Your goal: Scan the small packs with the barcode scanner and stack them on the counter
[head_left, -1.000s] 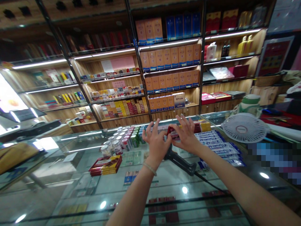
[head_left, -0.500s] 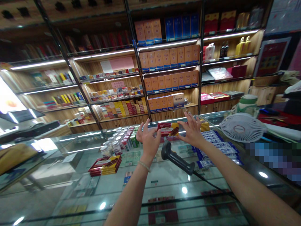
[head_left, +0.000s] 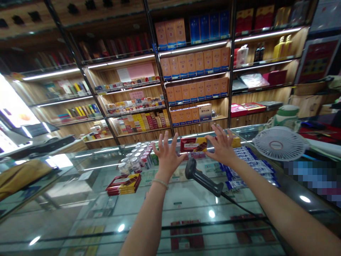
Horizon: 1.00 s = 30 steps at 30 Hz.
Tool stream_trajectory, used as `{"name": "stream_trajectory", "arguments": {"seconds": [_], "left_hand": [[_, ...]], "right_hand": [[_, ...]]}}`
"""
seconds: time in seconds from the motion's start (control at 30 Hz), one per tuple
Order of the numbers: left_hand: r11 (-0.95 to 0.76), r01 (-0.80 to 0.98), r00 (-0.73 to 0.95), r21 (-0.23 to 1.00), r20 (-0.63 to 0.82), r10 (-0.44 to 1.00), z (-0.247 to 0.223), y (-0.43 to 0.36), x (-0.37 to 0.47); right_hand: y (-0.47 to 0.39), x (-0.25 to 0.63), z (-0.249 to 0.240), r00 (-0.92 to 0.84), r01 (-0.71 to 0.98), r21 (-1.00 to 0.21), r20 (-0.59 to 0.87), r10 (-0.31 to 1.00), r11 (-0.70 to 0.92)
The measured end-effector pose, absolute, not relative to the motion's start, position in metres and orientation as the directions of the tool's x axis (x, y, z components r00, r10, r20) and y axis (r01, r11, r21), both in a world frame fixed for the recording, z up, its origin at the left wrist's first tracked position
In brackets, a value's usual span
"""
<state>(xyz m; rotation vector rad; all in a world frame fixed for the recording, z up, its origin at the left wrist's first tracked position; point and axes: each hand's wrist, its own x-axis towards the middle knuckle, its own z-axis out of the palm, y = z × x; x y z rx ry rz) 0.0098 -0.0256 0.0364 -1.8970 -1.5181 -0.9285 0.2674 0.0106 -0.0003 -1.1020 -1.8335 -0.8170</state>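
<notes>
A red and yellow chocolate packet (head_left: 193,145) faces me above the far part of the glass counter. My right hand (head_left: 221,145) has its right end between thumb and forefinger, the other fingers raised. Just left of the packet, my left hand (head_left: 168,155) is open with fingers spread; its thumb points at the packet's lower left corner, and whether they touch I cannot tell. Below the packet lies a black barcode scanner (head_left: 204,178), its cable running right. A stack of similar chocolate packets (head_left: 124,184) lies left of my left wrist.
Small jars and cans (head_left: 135,159) stand left of my left hand. Blue and white packets (head_left: 250,165) lie under my right forearm, beside a white fan (head_left: 279,144). A green-topped flask (head_left: 287,116) stands behind it. Lit shelves (head_left: 195,122) line the back wall.
My left hand has come off the packet's left side and spread its fingers. My right hand stays at the right end. The whole view has shifted slightly.
</notes>
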Motion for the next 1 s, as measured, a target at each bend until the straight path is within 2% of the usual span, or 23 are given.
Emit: {"name": "stream_trajectory", "arguments": {"seconds": [0.13,0.33,0.53,0.7,1.0], "left_hand": [[-0.221,0.972,0.204,-0.08,0.752,0.627,0.029,-0.022,0.005],[-0.221,0.972,0.206,-0.081,0.745,0.634,0.026,-0.02,0.004],[-0.226,0.971,0.206,-0.077,0.747,0.632,0.043,-0.022,0.002],[-0.24,0.963,0.247,-0.119,0.744,0.621,0.056,-0.025,-0.015],[-0.267,0.947,0.319,-0.18,0.65,0.69,0.086,-0.067,-0.084]], "right_hand": [[0.009,0.267,0.0,-0.267,0.908,0.1,0.886,0.38,0.406],[0.009,0.267,-0.002,-0.284,0.901,0.094,0.867,0.409,0.424],[0.01,0.263,0.009,-0.286,0.895,0.094,0.871,0.4,0.436],[0.004,0.256,0.026,-0.336,0.879,0.129,0.851,0.405,0.458],[-0.018,0.206,0.039,-0.431,0.792,0.112,0.799,0.419,0.601]]}}
